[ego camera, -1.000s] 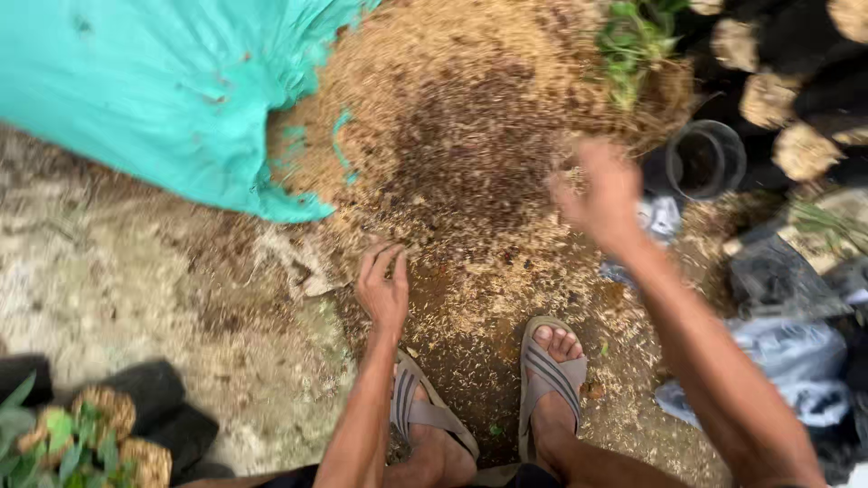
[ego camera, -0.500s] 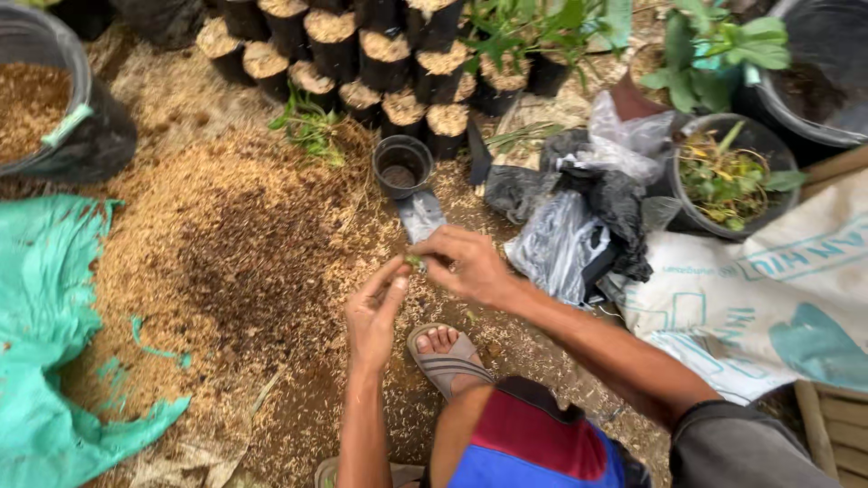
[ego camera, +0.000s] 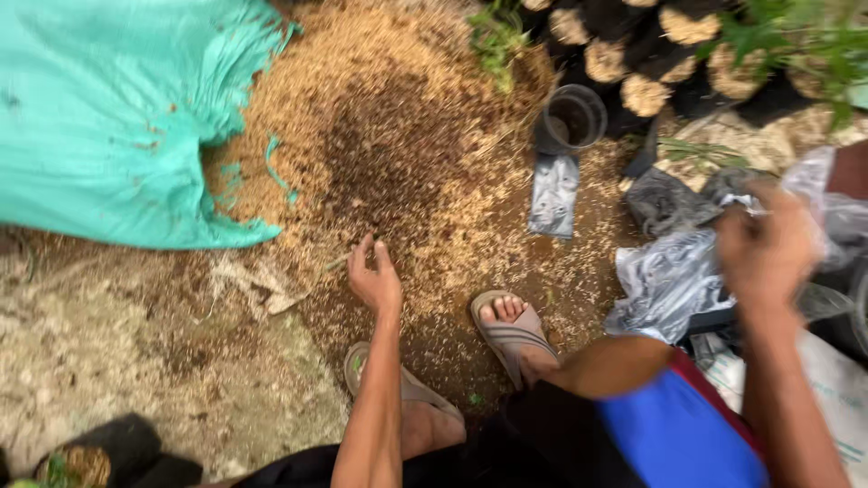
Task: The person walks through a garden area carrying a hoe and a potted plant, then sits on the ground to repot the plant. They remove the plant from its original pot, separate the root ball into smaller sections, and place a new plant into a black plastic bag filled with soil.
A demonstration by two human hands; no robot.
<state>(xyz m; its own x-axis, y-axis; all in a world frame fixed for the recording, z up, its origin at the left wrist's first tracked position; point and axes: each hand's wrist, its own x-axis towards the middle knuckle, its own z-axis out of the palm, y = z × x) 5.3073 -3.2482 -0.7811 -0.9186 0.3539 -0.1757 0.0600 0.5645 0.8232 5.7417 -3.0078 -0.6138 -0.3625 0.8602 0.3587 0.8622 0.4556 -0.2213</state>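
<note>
My left hand (ego camera: 375, 276) hangs open, fingers apart, just above the edge of a pile of tan husk mixed with dark soil (ego camera: 389, 136). It holds nothing. My right hand (ego camera: 768, 248) is blurred at the right, over a heap of crumpled grey plastic bags (ego camera: 674, 271). Its fingers curl at the plastic, and I cannot tell whether they grip it. A flat grey plastic bag (ego camera: 553, 194) lies on the husk between the two hands. An empty black pot (ego camera: 574, 117) stands just beyond the flat bag.
A teal sack (ego camera: 108, 117) lies at the upper left beside the pile. Filled black nursery bags (ego camera: 633, 54) line the top right, with green plants (ego camera: 497, 36) among them. My sandalled feet (ego camera: 511, 330) rest on the ground. One more filled bag (ego camera: 90, 456) sits bottom left.
My hands were together in front of me half a second ago. Now they are apart: the left is low over the husk, and the right has swung right onto the plastic bags. The view has shifted.
</note>
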